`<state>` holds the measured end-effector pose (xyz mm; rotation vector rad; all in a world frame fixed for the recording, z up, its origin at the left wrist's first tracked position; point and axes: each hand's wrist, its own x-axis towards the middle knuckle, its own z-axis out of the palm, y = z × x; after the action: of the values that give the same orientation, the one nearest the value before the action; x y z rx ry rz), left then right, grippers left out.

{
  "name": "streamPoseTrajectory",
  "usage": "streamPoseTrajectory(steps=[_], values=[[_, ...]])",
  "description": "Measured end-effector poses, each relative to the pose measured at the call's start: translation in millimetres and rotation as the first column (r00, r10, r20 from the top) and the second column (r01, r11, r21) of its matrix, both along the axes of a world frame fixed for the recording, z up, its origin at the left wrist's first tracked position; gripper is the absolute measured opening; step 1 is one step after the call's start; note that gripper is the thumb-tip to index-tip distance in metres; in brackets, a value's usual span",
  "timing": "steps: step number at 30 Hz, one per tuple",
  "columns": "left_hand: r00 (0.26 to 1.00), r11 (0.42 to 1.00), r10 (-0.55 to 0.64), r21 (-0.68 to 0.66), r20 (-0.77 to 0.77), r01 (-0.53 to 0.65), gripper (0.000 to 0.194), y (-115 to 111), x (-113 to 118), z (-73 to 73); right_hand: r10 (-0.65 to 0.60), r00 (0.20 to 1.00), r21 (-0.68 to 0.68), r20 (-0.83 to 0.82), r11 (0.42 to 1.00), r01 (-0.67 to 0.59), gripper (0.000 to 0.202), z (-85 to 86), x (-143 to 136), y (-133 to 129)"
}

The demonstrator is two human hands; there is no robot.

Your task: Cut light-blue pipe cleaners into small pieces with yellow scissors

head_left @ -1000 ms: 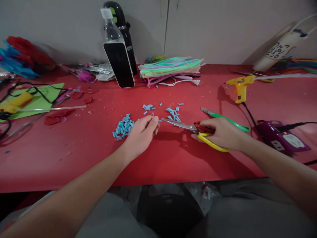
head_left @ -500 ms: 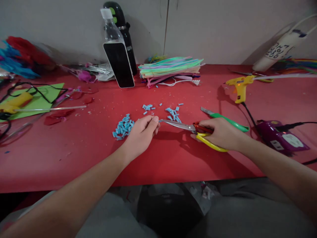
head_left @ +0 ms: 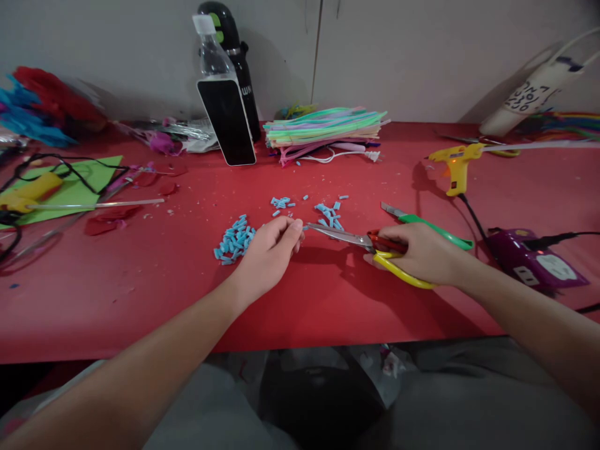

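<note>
Near the middle of the red table, my left hand [head_left: 276, 247] pinches a thin blue piece [head_left: 305, 227] that sticks out past the thumb. My right hand [head_left: 419, 253] is wrapped round the red and yellow handles of a pair of scissors [head_left: 344, 235]. The tips of the blades are at the blue piece, just right of my left fingertips. Beside my left hand is a heap of short blue pieces [head_left: 234, 240]. Smaller groups of blue pieces [head_left: 329, 214] lie behind the blades and behind my left hand.
A phone [head_left: 228, 122] leans on a bottle [head_left: 213, 56]. Pastel stems [head_left: 328, 128] are stacked at the back. To the right are a green-handled cutter [head_left: 435, 230], a yellow glue gun [head_left: 455, 165] and a purple power box [head_left: 534, 259]. Another glue gun [head_left: 32, 192] lies on green paper at left.
The scissor blades look slightly more closed at the blue piece. The whole view has shifted a little, and both hands stay in nearly the same place.
</note>
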<state>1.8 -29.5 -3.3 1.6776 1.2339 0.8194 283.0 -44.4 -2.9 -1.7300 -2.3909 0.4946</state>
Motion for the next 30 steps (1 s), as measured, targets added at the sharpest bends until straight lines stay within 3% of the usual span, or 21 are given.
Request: streamPoseTrajectory(steps=[30], values=[[1.0,1.0,0.003,0.008,-0.01,-0.003,0.036,-0.8,-0.2,1.1,-0.023,1.0,-0.029,0.019,0.999,0.024,0.042,-1.0,1.2,0.9]])
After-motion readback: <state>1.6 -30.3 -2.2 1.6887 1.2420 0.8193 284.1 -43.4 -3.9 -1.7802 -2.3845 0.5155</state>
